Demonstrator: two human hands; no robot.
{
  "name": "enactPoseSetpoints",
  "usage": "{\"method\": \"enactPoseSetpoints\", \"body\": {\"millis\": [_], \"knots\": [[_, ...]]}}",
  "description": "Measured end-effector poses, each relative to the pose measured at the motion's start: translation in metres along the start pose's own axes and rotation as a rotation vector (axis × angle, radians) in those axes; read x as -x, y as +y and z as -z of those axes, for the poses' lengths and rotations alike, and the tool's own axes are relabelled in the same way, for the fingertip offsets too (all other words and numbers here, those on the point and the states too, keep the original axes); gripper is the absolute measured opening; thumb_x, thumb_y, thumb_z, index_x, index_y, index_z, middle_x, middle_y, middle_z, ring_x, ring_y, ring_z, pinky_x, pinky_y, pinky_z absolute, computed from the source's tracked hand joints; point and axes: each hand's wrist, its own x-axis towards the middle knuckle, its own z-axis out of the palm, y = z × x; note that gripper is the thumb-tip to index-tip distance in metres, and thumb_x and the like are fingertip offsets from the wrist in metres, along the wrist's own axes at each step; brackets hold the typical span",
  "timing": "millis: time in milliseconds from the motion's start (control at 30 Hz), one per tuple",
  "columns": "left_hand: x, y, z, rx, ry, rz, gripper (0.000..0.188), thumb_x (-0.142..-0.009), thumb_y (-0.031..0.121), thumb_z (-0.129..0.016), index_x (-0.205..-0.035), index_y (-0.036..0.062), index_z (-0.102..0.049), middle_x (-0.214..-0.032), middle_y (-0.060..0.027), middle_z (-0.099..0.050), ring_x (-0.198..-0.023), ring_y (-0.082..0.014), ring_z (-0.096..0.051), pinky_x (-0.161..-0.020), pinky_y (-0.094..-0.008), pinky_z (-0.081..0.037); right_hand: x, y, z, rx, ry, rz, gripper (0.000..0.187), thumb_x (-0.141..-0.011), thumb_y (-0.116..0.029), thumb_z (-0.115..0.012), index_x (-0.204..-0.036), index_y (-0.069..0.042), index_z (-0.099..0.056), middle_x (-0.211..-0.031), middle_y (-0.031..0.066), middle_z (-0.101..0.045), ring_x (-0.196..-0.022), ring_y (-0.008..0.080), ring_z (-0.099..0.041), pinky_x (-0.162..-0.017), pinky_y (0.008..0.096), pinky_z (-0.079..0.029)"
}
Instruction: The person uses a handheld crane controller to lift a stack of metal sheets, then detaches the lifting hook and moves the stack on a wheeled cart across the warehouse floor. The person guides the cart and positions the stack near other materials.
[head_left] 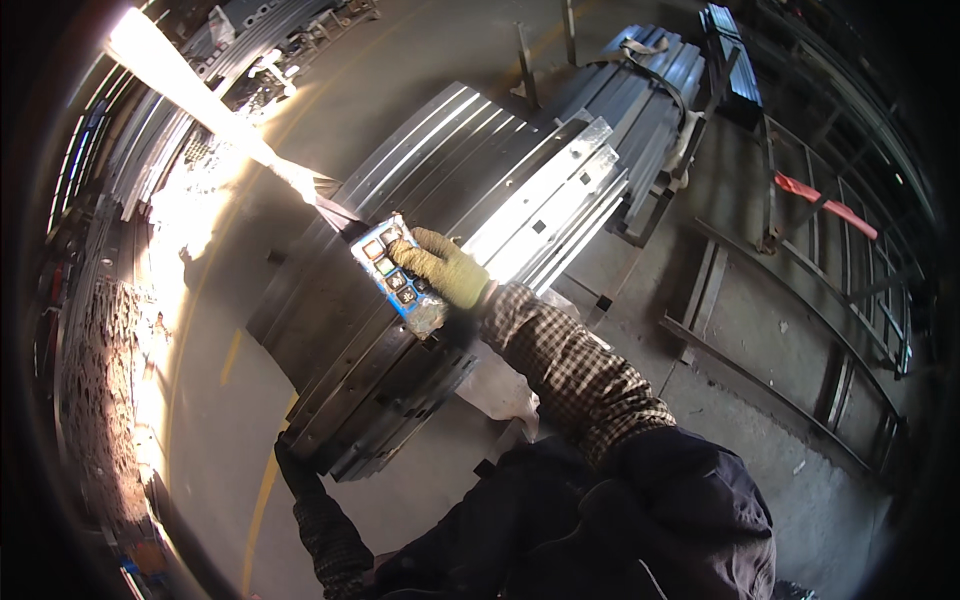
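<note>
My right hand (445,265), in a yellowish work glove, is closed on a push-button control box (385,262) with a blue edge and several square buttons. The thumb lies across its button face. Beneath the box spreads a stack of long, dark grey metal profiles (420,150), some shining in the sunlight. My left hand (290,460) is at the near left end of the stack, beside the profile ends. It looks dark there, and its fingers cannot be made out. A pale strap-like band (215,115) runs from the upper left down toward the control box.
Another bundle of metal profiles (640,90) lies beyond the stack. To the right, metal frames (790,350) stand on the concrete floor, with a red tube-like piece (825,205) among them. Racks of long stock (150,150) line the left, past a yellow floor line (262,500).
</note>
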Motion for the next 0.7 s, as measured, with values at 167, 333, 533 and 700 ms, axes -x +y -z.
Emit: {"method": "enactPoseSetpoints", "body": {"millis": [167, 333, 533, 700], "knots": [[-0.002, -0.005, 0.001, -0.014, 0.029, 0.049, 0.048, -0.104, 0.044, -0.051, -0.135, 0.0082, -0.061, -0.13, -0.0106, -0.064, -0.119, -0.028, -0.063, -0.102, -0.0415, -0.053, 0.004, -0.003, 0.008, 0.052, 0.027, -0.01, 0.043, -0.1, -0.042, -0.072, -0.123, -0.007, -0.068, -0.103, 0.0005, -0.072, -0.092, 0.007, -0.066, -0.082, 0.0267, -0.055], [-0.006, -0.007, 0.0, -0.066, -0.025, 0.163, 0.05, -0.103, 0.045, -0.052, -0.135, 0.0076, -0.06, -0.133, -0.0132, -0.063, -0.12, -0.0288, -0.063, -0.102, -0.0419, -0.053, 0.003, 0.009, 0.02, 0.21, 0.077, -0.029, 0.059, -0.098, -0.048, -0.072, -0.134, -0.003, -0.062, -0.115, 0.0066, -0.071, -0.103, 0.0133, -0.066, -0.091, 0.0307, -0.054], [0.001, -0.014, -0.012, 0.077, 0.019, 0.202, 0.053, -0.101, 0.048, -0.058, -0.137, 0.0083, -0.058, -0.13, -0.013, -0.065, -0.116, -0.0296, -0.065, -0.099, -0.0428, -0.055, -0.005, 0.041, 0.038, 0.045, 0.178, -0.113, 0.069, -0.094, -0.042, -0.078, -0.143, 0.001, -0.055, -0.125, 0.0106, -0.069, -0.113, 0.0176, -0.065, -0.098, 0.0324, -0.053], [-0.001, -0.028, -0.016, 0.063, -0.019, 0.226, 0.05, -0.101, 0.047, -0.056, -0.134, 0.0091, -0.058, -0.127, -0.0124, -0.065, -0.113, -0.0277, -0.067, -0.098, -0.041, -0.056, -0.009, 0.057, 0.051, -0.07, 0.188, -0.193, 0.091, -0.09, -0.044, -0.082, -0.152, 0.009, -0.041, -0.133, 0.0177, -0.065, -0.116, 0.0195, -0.065, -0.097, 0.0309, -0.055]]}}
